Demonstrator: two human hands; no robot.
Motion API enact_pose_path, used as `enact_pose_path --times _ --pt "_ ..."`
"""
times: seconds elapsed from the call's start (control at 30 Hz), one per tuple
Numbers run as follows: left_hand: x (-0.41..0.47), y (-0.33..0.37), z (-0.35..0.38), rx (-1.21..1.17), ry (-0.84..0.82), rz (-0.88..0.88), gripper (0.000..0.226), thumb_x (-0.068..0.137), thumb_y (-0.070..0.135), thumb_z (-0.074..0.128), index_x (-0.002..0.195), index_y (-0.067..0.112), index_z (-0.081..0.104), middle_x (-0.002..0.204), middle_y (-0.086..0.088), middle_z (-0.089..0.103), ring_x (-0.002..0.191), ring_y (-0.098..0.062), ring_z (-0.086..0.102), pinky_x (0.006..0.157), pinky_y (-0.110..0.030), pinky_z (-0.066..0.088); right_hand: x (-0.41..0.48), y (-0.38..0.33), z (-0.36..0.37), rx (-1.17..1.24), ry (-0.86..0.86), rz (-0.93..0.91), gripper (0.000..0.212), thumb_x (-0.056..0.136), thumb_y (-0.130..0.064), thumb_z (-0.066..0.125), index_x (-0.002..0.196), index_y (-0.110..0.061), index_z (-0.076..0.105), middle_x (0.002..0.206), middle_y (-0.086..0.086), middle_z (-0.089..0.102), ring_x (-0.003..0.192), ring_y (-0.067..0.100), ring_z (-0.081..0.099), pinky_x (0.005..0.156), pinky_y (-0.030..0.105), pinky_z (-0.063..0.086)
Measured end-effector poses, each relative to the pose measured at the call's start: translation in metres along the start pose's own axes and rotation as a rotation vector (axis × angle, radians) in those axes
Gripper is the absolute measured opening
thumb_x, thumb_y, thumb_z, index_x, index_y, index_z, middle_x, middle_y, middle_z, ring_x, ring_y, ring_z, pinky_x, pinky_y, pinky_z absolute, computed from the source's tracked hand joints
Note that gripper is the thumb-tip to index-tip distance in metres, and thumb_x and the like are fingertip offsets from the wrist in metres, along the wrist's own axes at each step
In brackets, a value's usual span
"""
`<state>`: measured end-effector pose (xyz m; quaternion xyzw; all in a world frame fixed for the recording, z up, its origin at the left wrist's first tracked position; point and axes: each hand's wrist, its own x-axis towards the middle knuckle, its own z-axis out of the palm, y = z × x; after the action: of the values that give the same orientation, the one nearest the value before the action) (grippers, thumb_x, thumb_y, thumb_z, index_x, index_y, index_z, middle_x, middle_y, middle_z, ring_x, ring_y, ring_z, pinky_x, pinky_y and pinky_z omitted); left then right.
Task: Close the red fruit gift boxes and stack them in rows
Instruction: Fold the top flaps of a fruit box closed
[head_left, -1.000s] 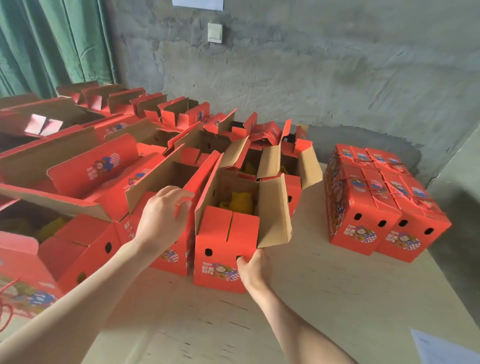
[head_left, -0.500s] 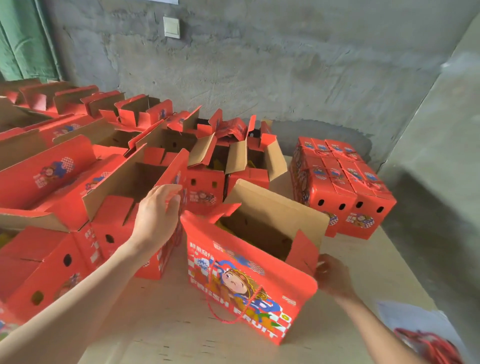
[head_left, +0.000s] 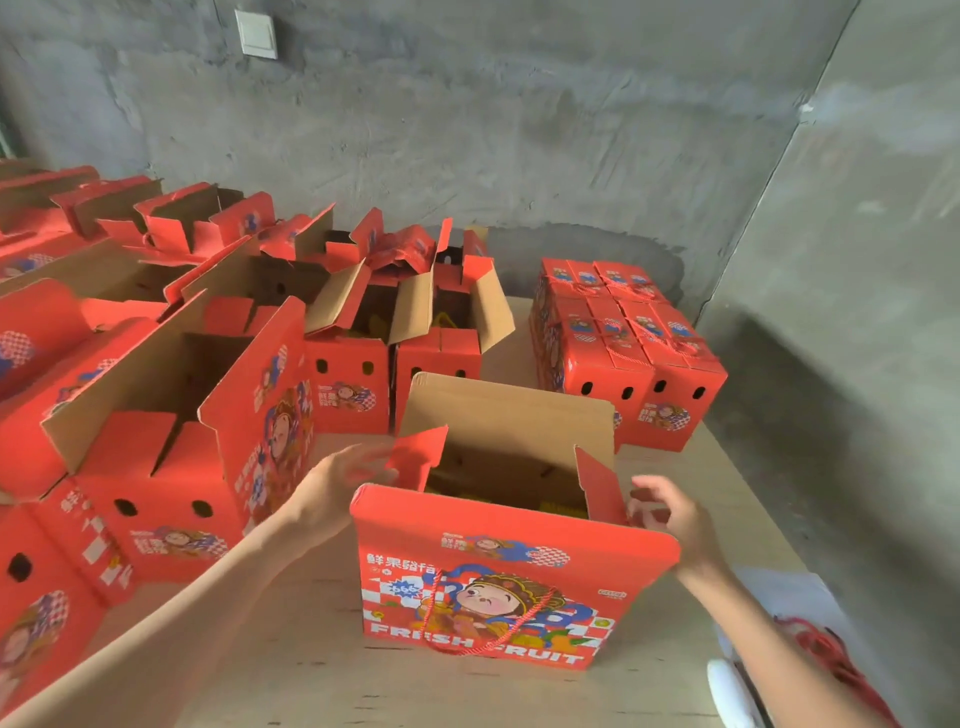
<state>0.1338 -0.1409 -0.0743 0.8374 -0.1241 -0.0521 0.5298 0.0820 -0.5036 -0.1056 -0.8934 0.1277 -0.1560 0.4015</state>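
Red gift box (head_left: 498, 587), open, near centre of bench (head_left: 291, 675), printed face toward the person, apparently set so for closing; left hand (head_left: 340, 488) and right hand (head_left: 672, 514) flank its upright side flaps (head_left: 418, 454), each grip loose, holding nothing; closed boxes (head_left: 623, 353) stacked far right.

Corrugated cardboard gift box (head_left: 498, 587), glossy red print outside, matt brown inside; pale wood-grain tabletop (head_left: 311, 670); rough grey concrete wall (head_left: 519, 130).
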Motion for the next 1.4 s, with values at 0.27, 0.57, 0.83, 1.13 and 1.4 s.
enact_pose_path --times 0.27,0.57,0.83,1.13,1.4 --pt "0.031 -0.008 0.027 0.353 -0.110 0.083 0.047 0.094 0.019 0.055 0.139 0.013 0.043 0.148 -0.009 0.033 0.138 -0.023 0.030 0.112 -0.036 0.027 -0.011 -0.029 -0.010 -0.078 -0.517 -0.163 0.047 0.085 -0.044 0.064 0.129 -0.038 0.050 0.143 -0.018 0.030 0.134 -0.001 0.028 0.111 0.029 0.030" --pt "0.020 -0.028 0.039 0.245 -0.064 0.039 0.040 0.101 0.010 0.037 0.140 0.015 0.042 0.156 0.005 0.015 0.143 -0.016 0.019 0.106 -0.021 0.031 -0.023 0.003 0.000 -0.048 -0.230 -0.319 0.018 0.087 -0.020 0.066 0.100 -0.031 0.062 0.135 -0.013 0.044 0.124 -0.003 0.043 0.090 0.001 0.035" --pt "0.014 -0.027 0.045 0.303 0.058 0.019 0.040 0.099 0.003 0.038 0.137 0.011 0.048 0.155 0.001 0.022 0.142 -0.018 0.024 0.103 -0.019 0.028 -0.021 0.006 -0.021 -0.320 -0.437 -0.453 0.042 0.096 0.002 0.041 0.130 -0.020 0.055 0.146 -0.018 0.031 0.136 -0.002 0.031 0.108 0.006 0.022" --pt "0.009 -0.021 0.039 0.176 0.028 -0.044 0.040 0.098 -0.002 0.037 0.134 0.008 0.050 0.154 0.003 0.023 0.131 -0.019 0.041 0.095 -0.031 0.047 -0.014 -0.005 -0.043 -0.357 -0.837 -0.286 0.088 0.077 -0.039 0.073 0.146 -0.043 0.018 0.144 -0.045 -0.005 0.134 -0.021 0.001 0.111 0.012 0.016" --pt "-0.005 -0.017 0.033 -0.617 0.027 -0.274 0.037 0.101 0.020 0.037 0.136 0.023 0.048 0.108 -0.006 0.068 0.084 -0.024 0.063 0.062 -0.032 0.056 -0.018 -0.006 -0.036 0.019 -0.635 -0.066 0.033 0.076 -0.059 0.059 0.104 -0.042 0.065 0.106 -0.026 0.067 0.101 -0.007 0.060 0.089 0.021 0.043"
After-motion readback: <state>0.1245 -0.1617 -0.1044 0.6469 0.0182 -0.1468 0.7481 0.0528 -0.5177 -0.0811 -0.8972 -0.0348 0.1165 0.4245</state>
